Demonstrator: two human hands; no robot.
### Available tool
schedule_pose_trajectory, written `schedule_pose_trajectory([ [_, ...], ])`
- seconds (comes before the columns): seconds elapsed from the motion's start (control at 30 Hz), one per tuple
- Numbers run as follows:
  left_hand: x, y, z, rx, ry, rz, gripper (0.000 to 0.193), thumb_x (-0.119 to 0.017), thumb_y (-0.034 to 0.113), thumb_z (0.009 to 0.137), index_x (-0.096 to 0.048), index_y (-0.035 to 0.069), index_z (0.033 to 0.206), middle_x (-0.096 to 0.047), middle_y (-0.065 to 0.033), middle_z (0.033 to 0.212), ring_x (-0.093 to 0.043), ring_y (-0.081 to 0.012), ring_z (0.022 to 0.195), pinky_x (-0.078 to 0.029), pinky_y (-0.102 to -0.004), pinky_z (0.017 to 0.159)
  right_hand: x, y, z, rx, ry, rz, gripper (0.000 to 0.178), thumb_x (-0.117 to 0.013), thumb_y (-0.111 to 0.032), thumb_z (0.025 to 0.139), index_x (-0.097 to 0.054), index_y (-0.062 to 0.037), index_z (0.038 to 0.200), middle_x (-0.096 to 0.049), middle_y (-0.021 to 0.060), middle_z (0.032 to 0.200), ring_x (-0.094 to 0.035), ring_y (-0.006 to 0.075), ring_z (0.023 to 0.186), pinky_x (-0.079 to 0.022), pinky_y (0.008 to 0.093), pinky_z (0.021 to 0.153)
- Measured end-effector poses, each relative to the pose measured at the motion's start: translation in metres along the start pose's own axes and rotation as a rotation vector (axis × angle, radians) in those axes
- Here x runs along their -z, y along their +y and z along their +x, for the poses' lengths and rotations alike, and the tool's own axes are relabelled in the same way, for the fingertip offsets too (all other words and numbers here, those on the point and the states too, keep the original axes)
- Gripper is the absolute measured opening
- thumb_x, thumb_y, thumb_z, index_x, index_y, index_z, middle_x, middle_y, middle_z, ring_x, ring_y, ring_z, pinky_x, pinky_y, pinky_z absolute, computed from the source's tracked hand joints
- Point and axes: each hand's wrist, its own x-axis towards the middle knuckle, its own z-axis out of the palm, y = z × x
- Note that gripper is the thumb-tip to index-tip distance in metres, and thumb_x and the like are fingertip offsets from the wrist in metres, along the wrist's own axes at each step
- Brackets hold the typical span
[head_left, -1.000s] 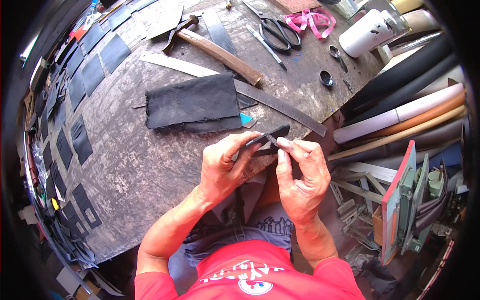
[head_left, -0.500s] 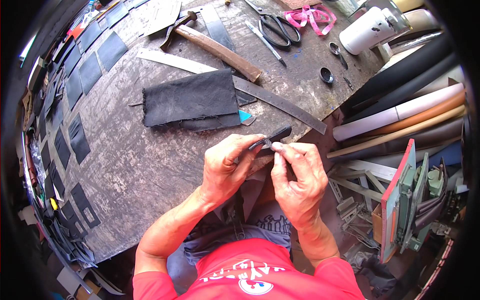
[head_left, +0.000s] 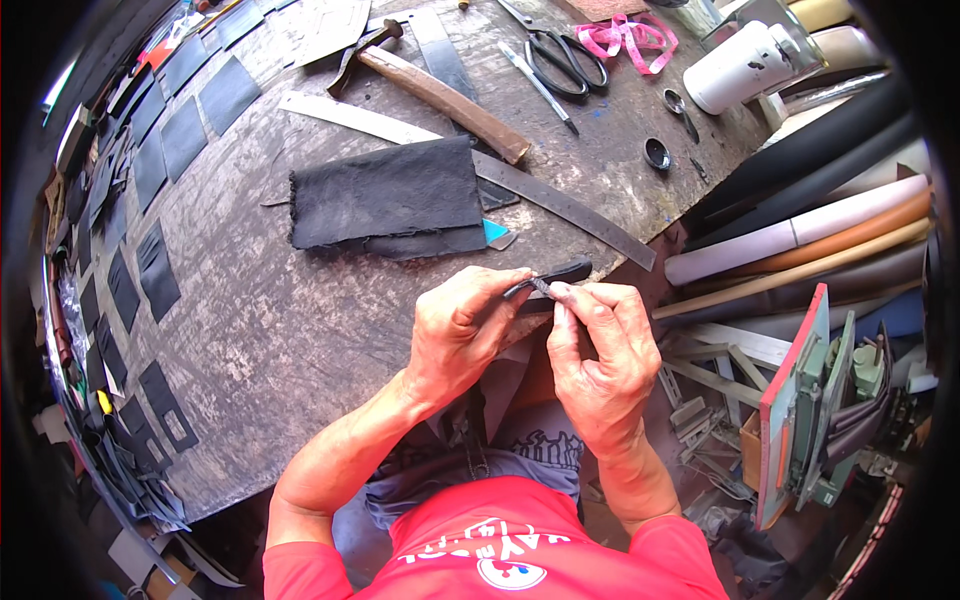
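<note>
Over the table's near edge, my left hand pinches a narrow black strip, apparently leather, that sticks out to the right past my fingertips. My right hand is closed, thumb and forefinger pressed together at the strip's edge. Between the fingertips of both hands shows a small dark greyish piece, held by the right; its kind cannot be made out. Just beyond my hands lies a folded black cloth with frayed edges. A blade with a turquoise part pokes out from under it.
A metal ruler runs under the cloth. Beyond lie a hammer, scissors, a pen, a small black cap, a spoon and a white bottle. Black leather pieces cover the left side; material rolls stand right.
The black strip has turned slightly between my fingers, and its outer end looks flatter. Both hands stay nearly in place; the whole view has shifted a little.
</note>
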Motion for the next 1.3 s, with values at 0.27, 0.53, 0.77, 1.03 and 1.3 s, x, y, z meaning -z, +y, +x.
schedule_pose_trajectory([
  [0.27,0.000,-0.002,0.000,-0.041,0.003,0.043,0.029,-0.072,-0.004,0.087,-0.071,0.002,0.114,-0.073,-0.0126,0.098,-0.072,-0.0207,0.087,-0.055,-0.0298,0.077,-0.001,0.001,0.003,0.069,-0.026,-0.028,0.029,-0.074,0.008,0.076,-0.071,0.0002,0.103,-0.060,0.0106,0.091,-0.061,0.0279,0.081,-0.052,0.0381,0.070],
  [0.53,-0.002,-0.006,0.001,-0.093,0.005,0.054,0.028,-0.073,-0.004,0.086,-0.071,0.004,0.113,-0.074,-0.0124,0.099,-0.073,-0.0229,0.088,-0.056,-0.0318,0.075,0.004,0.000,0.004,0.037,-0.023,-0.029,0.028,-0.074,0.008,0.076,-0.071,0.0004,0.103,-0.060,0.0113,0.091,-0.062,0.0286,0.082,-0.052,0.0386,0.071],
  [0.77,-0.001,-0.005,0.001,-0.219,-0.005,0.152,0.034,-0.077,-0.003,0.079,-0.069,0.002,0.112,-0.073,-0.0143,0.098,-0.072,-0.0295,0.088,-0.058,-0.0367,0.074,0.013,0.006,-0.003,-0.045,-0.007,-0.059,0.029,-0.072,0.010,0.076,-0.071,-0.0002,0.103,-0.062,0.0115,0.091,-0.064,0.0277,0.082,-0.054,0.0375,0.072],
  [1.03,-0.001,-0.001,-0.002,-0.351,-0.042,0.262,0.035,-0.075,-0.007,0.077,-0.069,-0.001,0.112,-0.072,-0.0180,0.104,-0.073,-0.0309,0.090,-0.059,-0.0351,0.076,0.010,0.012,-0.014,-0.093,0.058,-0.051,0.029,-0.072,0.010,0.077,-0.072,-0.0005,0.104,-0.063,0.0117,0.091,-0.064,0.0273,0.081,-0.054,0.0368,0.071],
  [1.3,0.000,-0.001,-0.001,-0.413,-0.042,0.257,0.035,-0.075,-0.007,0.075,-0.068,-0.004,0.110,-0.072,-0.0191,0.101,-0.073,-0.0326,0.088,-0.059,-0.0364,0.073,0.017,0.011,-0.011,-0.074,0.016,-0.057,0.026,-0.071,0.010,0.078,-0.071,-0.0007,0.102,-0.063,0.0111,0.090,-0.063,0.0276,0.080,-0.053,0.0370,0.070],
])
